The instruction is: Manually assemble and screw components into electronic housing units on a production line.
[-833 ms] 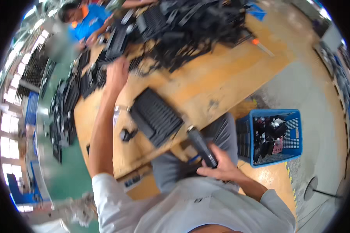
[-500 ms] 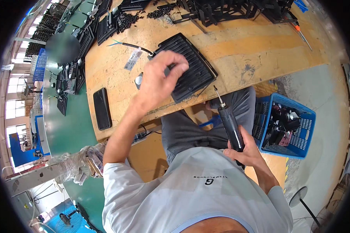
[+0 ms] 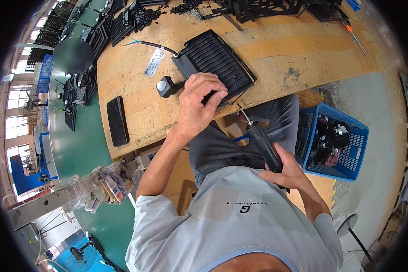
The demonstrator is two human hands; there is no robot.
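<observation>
Right, the person's left hand point(image 3: 198, 102) is down on the near edge of the wooden worktop point(image 3: 276, 50), fingers curled over the near corner of a black ribbed housing point(image 3: 215, 61) and pressing it flat. That housing lies flat with its ribs up, long axis running diagonally from the upper left down to the lower right, and a black cable point(image 3: 161, 45) leaves its far-left corner toward the back of the worktop. A small black sensor head point(image 3: 164, 86) sits just beside the hand, on its left.

The right hand point(image 3: 289, 174) is off the worktop, over the lap, wrapped tightly around the handle of a black electric screwdriver point(image 3: 263, 143). Its long axis slants up and to the left, the thin bit pointing at the housing's near edge, the tip close to it but whether it touches I cannot tell.

A black phone point(image 3: 118, 120) lies flat on the left end of the worktop, well apart from the hands. On the floor to the person's right stands a blue plastic crate point(image 3: 356, 154) with a jumble of dark parts inside. Along the back of the worktop, more black frames point(image 3: 267, 9) are heaped together.
</observation>
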